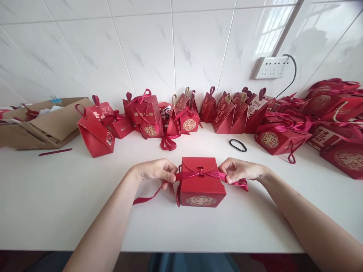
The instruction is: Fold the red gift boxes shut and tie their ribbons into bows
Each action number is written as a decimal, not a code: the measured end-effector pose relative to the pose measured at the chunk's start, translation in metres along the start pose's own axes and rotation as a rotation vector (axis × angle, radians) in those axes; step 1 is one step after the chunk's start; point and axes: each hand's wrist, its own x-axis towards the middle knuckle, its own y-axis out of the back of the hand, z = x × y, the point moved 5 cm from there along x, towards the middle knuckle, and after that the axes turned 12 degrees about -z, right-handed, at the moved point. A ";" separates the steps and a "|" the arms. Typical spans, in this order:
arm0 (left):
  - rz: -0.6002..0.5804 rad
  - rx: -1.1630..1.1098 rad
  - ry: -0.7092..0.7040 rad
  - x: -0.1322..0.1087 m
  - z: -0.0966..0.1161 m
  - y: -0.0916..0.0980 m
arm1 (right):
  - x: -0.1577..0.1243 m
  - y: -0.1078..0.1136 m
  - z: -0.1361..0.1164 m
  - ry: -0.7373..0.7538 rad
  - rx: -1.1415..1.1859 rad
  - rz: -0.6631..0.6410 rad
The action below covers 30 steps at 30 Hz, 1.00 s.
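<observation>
A white worktop (56,204) is spreading out under both forearms. Beyond the fingers, a long row of red gift boxes (224,113) is standing against the tiled wall, with more of them piling up far out past the right hand. Well off past the left hand, an open cardboard carton (53,122) is lying on its side.

Directly between the two hands a red gift box (202,189) is sitting upright, flap closed, its printed front facing the person. The left hand (155,170) and the right hand (241,170) are flanking it at about equal nearness, each just beside a top corner.

A red ribbon (198,175) is running left to right across the flap, crossing at the box's middle, so its long axis is lining up hand to hand. The fingers (170,176) of each hand are pinching closed on one end of it. One tail is trailing along the worktop from the left fingers towards the person, and a shorter one is hanging below the right fingers.

A black hair tie (230,143) is lying just beyond the right fingers, apart from the box.
</observation>
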 end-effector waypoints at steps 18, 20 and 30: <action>-0.033 -0.003 -0.015 0.003 -0.006 0.001 | 0.001 0.004 0.009 -0.050 0.055 0.002; -0.036 -0.004 -0.002 0.007 -0.010 0.001 | 0.004 0.003 0.008 -0.045 0.060 0.000; -0.014 -0.024 0.044 0.012 -0.015 0.001 | 0.010 -0.008 0.004 -0.078 0.077 -0.001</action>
